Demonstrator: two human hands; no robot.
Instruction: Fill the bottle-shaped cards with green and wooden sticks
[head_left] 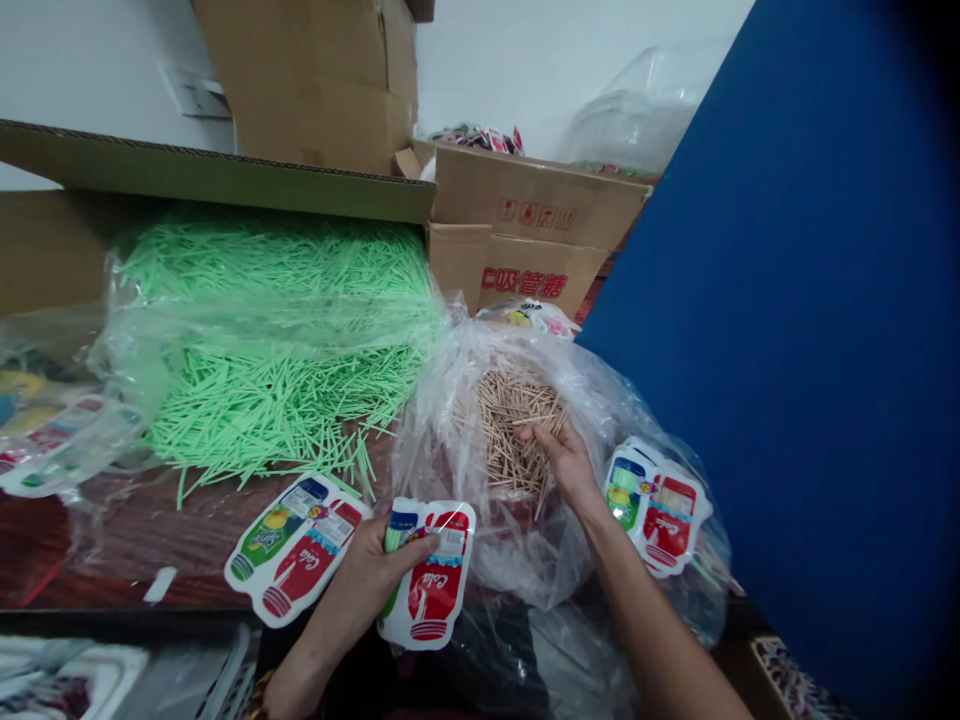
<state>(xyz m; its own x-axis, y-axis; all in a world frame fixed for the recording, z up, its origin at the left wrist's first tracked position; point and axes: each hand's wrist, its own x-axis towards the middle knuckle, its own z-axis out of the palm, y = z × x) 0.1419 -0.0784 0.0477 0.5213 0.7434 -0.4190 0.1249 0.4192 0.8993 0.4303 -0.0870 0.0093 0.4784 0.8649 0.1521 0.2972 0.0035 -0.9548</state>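
Note:
My left hand [371, 575] is closed on a bottle-shaped printed packet [431, 590] with red "Cola" and green halves, thumb across its top. My right hand [559, 455] reaches into a clear plastic bag [525, 545] and its fingers pinch at a heap of thin tan sticks [510, 420]. A second twin-bottle packet [296, 545] lies flat on the table just left of my left hand. More of these packets [660, 505] are stacked to the right of my right wrist.
A big pile of green sticks [262, 350] spills from a plastic-lined cardboard box [210, 175] at the left. Cardboard cartons [525, 240] stand behind. A blue panel [787, 330] walls off the right side. More packets in plastic [45, 440] lie far left.

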